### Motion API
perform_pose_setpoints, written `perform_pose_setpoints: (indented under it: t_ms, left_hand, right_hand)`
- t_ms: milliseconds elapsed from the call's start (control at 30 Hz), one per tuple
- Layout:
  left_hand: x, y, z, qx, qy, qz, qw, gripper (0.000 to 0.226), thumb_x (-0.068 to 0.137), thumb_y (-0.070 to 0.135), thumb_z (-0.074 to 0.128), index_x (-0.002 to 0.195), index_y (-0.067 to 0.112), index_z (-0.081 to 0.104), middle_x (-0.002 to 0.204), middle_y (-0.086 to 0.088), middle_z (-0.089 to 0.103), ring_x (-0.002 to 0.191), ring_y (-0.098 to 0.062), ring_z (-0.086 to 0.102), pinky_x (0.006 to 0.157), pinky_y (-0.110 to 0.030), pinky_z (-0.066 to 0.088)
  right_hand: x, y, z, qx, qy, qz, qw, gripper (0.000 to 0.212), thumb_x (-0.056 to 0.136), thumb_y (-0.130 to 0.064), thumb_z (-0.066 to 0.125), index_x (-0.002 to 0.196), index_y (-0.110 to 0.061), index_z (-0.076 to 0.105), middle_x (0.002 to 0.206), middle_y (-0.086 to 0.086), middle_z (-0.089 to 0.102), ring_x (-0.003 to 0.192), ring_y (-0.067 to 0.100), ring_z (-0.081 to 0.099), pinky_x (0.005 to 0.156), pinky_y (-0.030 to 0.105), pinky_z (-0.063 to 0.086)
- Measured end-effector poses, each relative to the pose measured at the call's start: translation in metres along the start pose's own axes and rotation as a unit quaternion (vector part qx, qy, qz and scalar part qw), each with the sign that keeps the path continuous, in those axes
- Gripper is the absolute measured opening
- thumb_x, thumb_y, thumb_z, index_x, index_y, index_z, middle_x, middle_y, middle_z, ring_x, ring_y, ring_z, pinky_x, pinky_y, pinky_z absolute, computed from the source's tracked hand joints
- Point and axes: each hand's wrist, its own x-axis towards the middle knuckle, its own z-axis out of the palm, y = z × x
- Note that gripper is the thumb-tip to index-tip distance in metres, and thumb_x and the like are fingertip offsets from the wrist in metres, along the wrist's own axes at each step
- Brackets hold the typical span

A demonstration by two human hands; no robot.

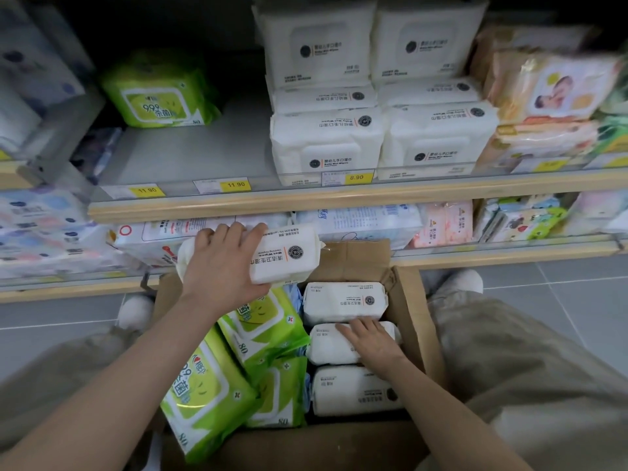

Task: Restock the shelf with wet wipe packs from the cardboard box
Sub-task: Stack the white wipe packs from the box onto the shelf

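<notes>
Left hand [222,263] grips a white wipe pack [272,254] from above, lifted clear of the cardboard box [413,311]. Right hand [372,339] lies flat on a boxed pack [326,346] below. Risk: soft pack slips from the one-handed grip before reaching the shelf [190,154] above.

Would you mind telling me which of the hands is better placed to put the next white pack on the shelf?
Left. The left hand already grips a white pack lifted above the box, just below the shelf. The right hand only rests on a pack inside the box.
</notes>
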Motion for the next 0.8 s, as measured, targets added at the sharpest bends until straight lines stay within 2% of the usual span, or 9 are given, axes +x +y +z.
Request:
perform_pose_setpoints:
  t_ms: [167,267,400,533,800]
  left_hand:
    - [0.004,-0.001,0.003,0.000,0.004,0.006,1.000,0.095,0.049,0.058,0.073,0.129,0.016,0.042,0.102,-0.011,0.054,0.093,-0.032,0.050,0.083,-0.045,0.026]
    - [0.006,-0.001,0.005,-0.002,0.007,0.007,1.000,0.095,0.049,0.057,0.073,0.129,0.016,0.044,0.101,-0.012,0.054,0.092,-0.033,0.050,0.083,-0.045,0.026]
    - [0.006,-0.002,0.007,0.004,0.011,0.010,1.000,0.094,0.050,0.058,0.071,0.129,0.015,0.045,0.099,-0.012,0.053,0.091,-0.032,0.050,0.081,-0.044,0.026]
    - [0.009,-0.004,0.007,0.007,0.007,0.011,1.000,0.093,0.052,0.059,0.069,0.131,0.017,0.042,0.101,-0.010,0.052,0.092,-0.032,0.049,0.081,-0.044,0.026]
    - [0.008,-0.005,-0.011,-0.031,-0.042,-0.009,0.999,0.094,0.062,0.063,0.063,0.141,0.026,0.029,0.121,-0.004,0.049,0.115,-0.025,0.042,0.092,-0.041,0.024]
  right_hand:
    - [0.001,0.001,0.005,0.016,-0.035,0.020,0.999,0.077,0.086,-0.009,0.053,0.148,-0.011,0.008,0.150,0.010,0.021,0.138,0.031,0.018,0.114,0.041,0.017]
    - [0.008,0.002,0.004,0.007,-0.035,0.016,0.999,0.079,0.083,-0.013,0.059,0.146,-0.010,0.012,0.148,0.011,0.025,0.134,0.031,0.024,0.112,0.040,0.021]
    - [0.016,-0.002,0.010,-0.036,-0.046,0.044,0.997,0.083,0.079,-0.021,0.063,0.145,-0.013,0.014,0.142,0.012,0.032,0.127,0.033,0.033,0.107,0.048,0.024]
    - [0.018,-0.002,0.008,-0.047,-0.053,0.041,0.997,0.083,0.078,-0.022,0.065,0.144,-0.014,0.016,0.142,0.010,0.032,0.127,0.031,0.033,0.105,0.048,0.028]
    - [-0.013,0.003,-0.050,-0.066,-0.012,0.005,0.998,0.086,0.075,-0.032,0.070,0.142,-0.015,0.020,0.137,0.010,0.038,0.124,0.030,0.037,0.098,0.047,0.033]
